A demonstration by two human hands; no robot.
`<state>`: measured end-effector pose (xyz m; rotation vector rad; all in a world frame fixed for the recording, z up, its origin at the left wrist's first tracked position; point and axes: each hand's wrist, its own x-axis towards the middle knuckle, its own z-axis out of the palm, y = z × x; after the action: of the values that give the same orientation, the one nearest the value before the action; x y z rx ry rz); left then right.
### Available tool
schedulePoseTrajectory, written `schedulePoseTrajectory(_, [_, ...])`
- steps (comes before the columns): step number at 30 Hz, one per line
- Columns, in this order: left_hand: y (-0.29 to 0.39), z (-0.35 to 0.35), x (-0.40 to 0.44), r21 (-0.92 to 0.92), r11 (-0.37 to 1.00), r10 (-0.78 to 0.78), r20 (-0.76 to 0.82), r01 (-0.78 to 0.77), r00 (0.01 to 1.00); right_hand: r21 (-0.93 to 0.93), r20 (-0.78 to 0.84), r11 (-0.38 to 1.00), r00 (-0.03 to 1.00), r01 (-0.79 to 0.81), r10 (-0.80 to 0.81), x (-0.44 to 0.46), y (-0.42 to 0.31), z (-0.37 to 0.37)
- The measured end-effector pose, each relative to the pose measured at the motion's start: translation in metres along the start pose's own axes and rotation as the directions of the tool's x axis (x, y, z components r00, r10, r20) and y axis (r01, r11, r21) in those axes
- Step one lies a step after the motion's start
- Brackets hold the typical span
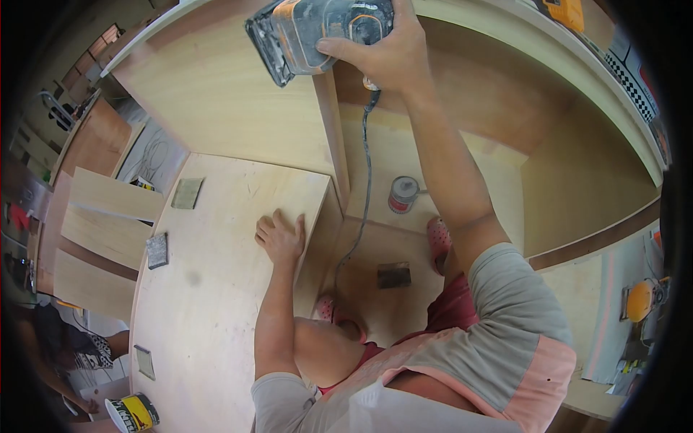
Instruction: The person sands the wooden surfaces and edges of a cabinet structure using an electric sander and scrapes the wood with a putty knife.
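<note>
Up at the top of the head view, my right hand [395,54] grips a dusty black and orange electric sander [310,40], fingers wrapped round its body. The sander's flat pad faces left, in front of an upright plywood panel [231,86]; I cannot tell whether they touch. A dark cord [367,151] hangs from the sander to the cabinet floor. My left hand [281,239] lies with fingers spread on a pale wooden panel [216,303], near its right edge. Sanding blocks [188,193] and a worn grey pad [157,250] lie on that panel.
Inside the cabinet stand a small can [403,193] with something sticking out and a dark block [394,275] near my feet. A yellow-labelled tub [132,412] is at lower left. Another person [65,346] is at far left. An orange tool [639,300] lies at right.
</note>
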<state>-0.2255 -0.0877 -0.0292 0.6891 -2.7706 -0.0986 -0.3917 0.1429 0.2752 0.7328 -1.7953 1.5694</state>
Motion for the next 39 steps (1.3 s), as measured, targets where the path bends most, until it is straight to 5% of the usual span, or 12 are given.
schedulePoseTrajectory(11, [0.006, -0.014, -0.006, 0.0, 0.999, 0.036, -0.043, -0.037, 0.998, -0.116, 0.043, 0.956, 0.963, 0.271, -0.268, -0.073, 0.059, 0.003])
schedulePoseTrajectory(19, [0.007, -0.015, -0.011, 0.026, 0.998, 0.059, -0.081, -0.057, 0.995, -0.056, 0.046, 0.968, 0.969, 0.246, -0.244, -0.041, 0.044, -0.011])
schedulePoseTrajectory(21, [0.006, -0.015, -0.012, 0.021, 0.998, 0.061, -0.082, -0.059, 0.995, -0.067, -0.015, 0.937, 0.939, 0.343, -0.345, -0.023, 0.031, -0.016])
schedulePoseTrajectory(26, [0.006, -0.021, -0.011, -0.005, 0.999, 0.051, -0.067, -0.052, 0.996, 0.042, 0.041, 0.98, 0.98, 0.192, -0.194, -0.025, 0.026, -0.02])
schedulePoseTrajectory(31, [0.004, -0.019, -0.014, -0.012, 0.999, 0.048, -0.078, -0.05, 0.996, -0.024, -0.042, 0.888, 0.887, 0.459, -0.46, -0.028, 0.04, -0.013])
schedulePoseTrajectory(34, [0.006, -0.022, -0.015, -0.018, 0.998, 0.053, -0.078, -0.055, 0.996, -0.003, -0.025, 0.976, 0.976, 0.217, -0.217, -0.016, 0.034, -0.017])
schedulePoseTrajectory(39, [0.006, -0.022, -0.014, -0.02, 0.999, 0.043, -0.057, -0.044, 0.997, -0.044, 0.026, 0.961, 0.962, 0.272, -0.271, -0.017, 0.039, -0.022])
